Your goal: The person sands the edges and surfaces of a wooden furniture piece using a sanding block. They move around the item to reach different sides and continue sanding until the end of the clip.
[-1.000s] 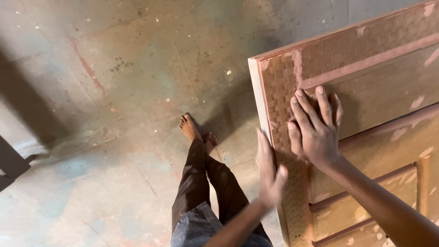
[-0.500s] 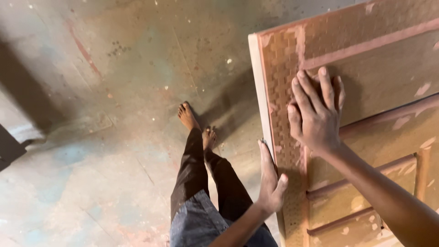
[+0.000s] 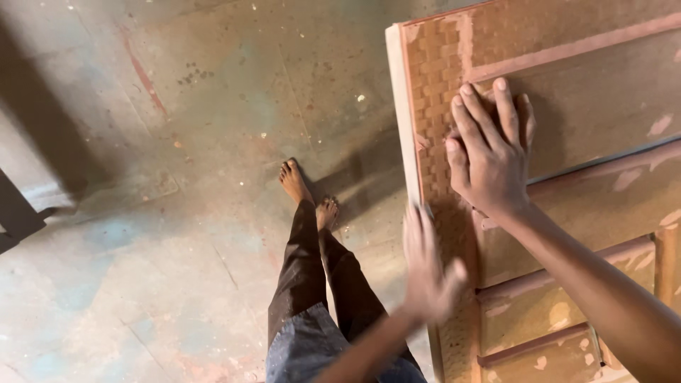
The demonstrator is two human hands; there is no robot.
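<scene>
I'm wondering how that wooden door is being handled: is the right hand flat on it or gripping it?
Flat. The right hand lies palm-down, fingers spread, on the door; no fingers curl round an edge.

The right hand (image 3: 489, 159) lies flat with fingers spread, while the left hand (image 3: 429, 273) is open and blurred.

Left hand (image 3: 429, 273) blurred; door (image 3: 567, 177) cropped.

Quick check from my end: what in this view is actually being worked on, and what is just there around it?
In hand:
- carved wooden door panel, with a woven-pattern frame
- right hand, flat on the panel's face
- left hand, blurred, at the panel's outer edge

Just there:
- stained concrete floor
- dark object at the left border, too cropped to identify
</scene>
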